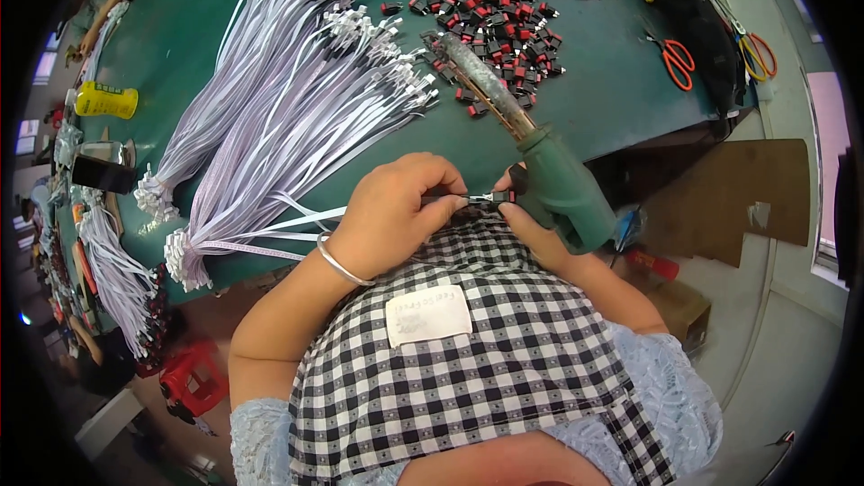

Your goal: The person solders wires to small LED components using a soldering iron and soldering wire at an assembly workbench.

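My left hand [400, 207], with a bangle on its wrist, pinches the end of a thin white cable in front of my checked apron. Against that end, my right hand [533, 232] grips a small black-and-red connector [504, 197] between thumb and finger. Short bare-looking leads show between the two hands. A green heat gun [562, 182] with a metal barrel stands over the right hand and hides part of it. To the left, a large bundle of white cables [279, 99] fans out across the green table [621, 117].
Beyond the heat gun lies a pile of black-and-red connectors [504, 22]. Orange-handled scissors [677, 63] rest at the right. A yellow bottle [106, 100] and a dark phone-like slab [103, 175] are at the left. Other people's arms show along the far left.
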Available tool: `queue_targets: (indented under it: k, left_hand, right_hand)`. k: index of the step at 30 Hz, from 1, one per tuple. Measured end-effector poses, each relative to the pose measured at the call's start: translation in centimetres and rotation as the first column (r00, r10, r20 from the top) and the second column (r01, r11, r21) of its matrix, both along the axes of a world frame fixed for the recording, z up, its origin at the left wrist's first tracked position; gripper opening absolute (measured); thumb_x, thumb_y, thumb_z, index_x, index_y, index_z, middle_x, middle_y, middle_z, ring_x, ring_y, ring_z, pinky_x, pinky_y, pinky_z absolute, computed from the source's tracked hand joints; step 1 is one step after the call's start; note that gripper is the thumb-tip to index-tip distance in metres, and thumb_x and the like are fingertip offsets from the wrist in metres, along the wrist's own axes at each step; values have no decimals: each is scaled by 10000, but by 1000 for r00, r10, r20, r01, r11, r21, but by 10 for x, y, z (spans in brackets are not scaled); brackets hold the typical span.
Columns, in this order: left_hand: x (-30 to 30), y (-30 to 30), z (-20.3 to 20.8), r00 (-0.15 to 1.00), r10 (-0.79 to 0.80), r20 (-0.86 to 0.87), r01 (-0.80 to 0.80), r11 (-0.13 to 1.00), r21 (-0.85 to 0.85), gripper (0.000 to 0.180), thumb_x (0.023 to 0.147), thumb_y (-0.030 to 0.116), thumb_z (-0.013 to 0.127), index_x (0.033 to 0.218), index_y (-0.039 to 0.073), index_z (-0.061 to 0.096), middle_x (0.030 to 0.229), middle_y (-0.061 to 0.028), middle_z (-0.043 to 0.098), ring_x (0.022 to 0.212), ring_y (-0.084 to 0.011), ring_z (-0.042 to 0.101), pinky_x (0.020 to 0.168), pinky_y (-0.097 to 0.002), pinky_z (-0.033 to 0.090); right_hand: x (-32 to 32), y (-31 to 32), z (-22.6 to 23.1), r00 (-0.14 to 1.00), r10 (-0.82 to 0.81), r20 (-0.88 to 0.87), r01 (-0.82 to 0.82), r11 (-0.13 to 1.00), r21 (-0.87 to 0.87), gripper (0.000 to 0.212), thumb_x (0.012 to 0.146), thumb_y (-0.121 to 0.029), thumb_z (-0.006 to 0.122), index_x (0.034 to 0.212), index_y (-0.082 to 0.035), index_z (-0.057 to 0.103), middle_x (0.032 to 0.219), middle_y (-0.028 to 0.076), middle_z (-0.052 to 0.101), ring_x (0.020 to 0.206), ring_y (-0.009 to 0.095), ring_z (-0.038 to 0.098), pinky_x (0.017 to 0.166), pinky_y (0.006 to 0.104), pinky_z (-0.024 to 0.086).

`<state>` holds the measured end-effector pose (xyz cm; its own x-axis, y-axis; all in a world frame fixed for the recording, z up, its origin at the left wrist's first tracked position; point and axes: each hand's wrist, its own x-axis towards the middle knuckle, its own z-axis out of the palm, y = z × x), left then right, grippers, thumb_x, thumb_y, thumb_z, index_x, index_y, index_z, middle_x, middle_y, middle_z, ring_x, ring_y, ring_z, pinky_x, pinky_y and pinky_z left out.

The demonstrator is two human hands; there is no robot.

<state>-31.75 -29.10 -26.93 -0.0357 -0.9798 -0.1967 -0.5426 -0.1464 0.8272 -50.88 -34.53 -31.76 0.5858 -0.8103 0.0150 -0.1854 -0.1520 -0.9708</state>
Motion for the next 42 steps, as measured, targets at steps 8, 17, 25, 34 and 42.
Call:
queue_targets:
  k: [8, 17, 25, 34, 42]
  left_hand:
    - [-14, -10, -1, 996, -63, 66, 71, 989, -130, 88, 692, 34, 645, 761, 26, 591, 727, -78, 557, 651, -218, 543, 570, -298, 431]
    - [-13, -7, -6, 994, -25, -106, 27, 999, 20, 72, 714, 38, 647, 760, 15, 598, 741, -62, 553, 599, -126, 535, 535, -236, 420]
    - [-13, 13, -26, 979, -203, 19, 202, 960, -192, 112, 708, 88, 656, 793, 39, 601, 808, -62, 577, 677, -207, 542, 609, -294, 441]
    - [12, 14, -10, 967, -112, 227, 188, 918, -348, 151, 717, 109, 641, 857, 66, 604, 834, -53, 581, 770, -244, 521, 686, -331, 421]
    - [82, -6, 9, 765, 401, 504, -75, 832, -550, 80, 743, 98, 609, 784, 33, 590, 737, -84, 577, 673, -248, 540, 613, -327, 424]
  right_hand:
    - [-7, 1, -15, 1000, -23, -3, 23, 999, 26, 243, 692, -65, 633, 930, -81, 586, 893, 22, 580, 855, 184, 495, 846, 348, 320]
    - [-24, -14, 3, 950, -189, 247, 99, 937, 335, 293, 795, -41, 550, 1085, -31, 518, 979, 53, 577, 811, 110, 562, 688, 248, 460]
    - [-20, -127, -1, 960, -278, 29, 164, 479, -862, 332, 654, -58, 645, 973, -69, 552, 871, 82, 603, 749, 231, 583, 660, 308, 455]
    - [-4, -147, -26, 954, -217, -207, -91, 448, -889, 337, 621, -84, 641, 945, -94, 551, 867, 78, 590, 813, 273, 554, 714, 357, 414]
    - [-31, -129, -20, 922, -332, -198, -21, 468, -884, 316, 631, -81, 623, 935, -76, 537, 865, 87, 585, 809, 290, 547, 737, 357, 404]
